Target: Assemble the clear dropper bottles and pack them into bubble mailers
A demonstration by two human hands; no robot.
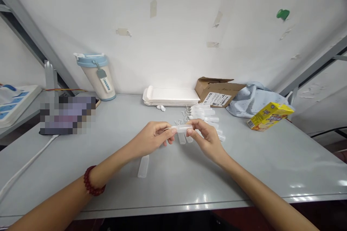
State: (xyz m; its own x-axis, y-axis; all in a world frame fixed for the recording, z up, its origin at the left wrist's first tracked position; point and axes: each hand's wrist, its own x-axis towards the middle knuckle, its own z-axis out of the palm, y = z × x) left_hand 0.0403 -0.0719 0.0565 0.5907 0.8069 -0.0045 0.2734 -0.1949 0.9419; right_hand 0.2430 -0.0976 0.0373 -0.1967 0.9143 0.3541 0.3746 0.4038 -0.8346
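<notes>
Between my two hands is a small translucent white plastic tube [184, 128], lying nearly level above the table. My left hand [155, 137], with a dark red bead bracelet [93, 181] on its wrist, pinches the tube's left end, where my fingers hide its tip. The right end sits between the thumb and fingers of my right hand [205, 139]. Behind and below my hands lies a pile of similar tubes [203, 111], several with thin white strings. A single translucent tube [143, 166] rests on the table below my left hand.
A stack of white envelopes [170, 96] and an open cardboard box [217, 94] stand against the wall. To the right are a pale blue cloth [244, 99] and a yellow carton [269, 116]. On the left are a tumbler [96, 77], a phone [67, 115] with cable and a power strip [18, 104].
</notes>
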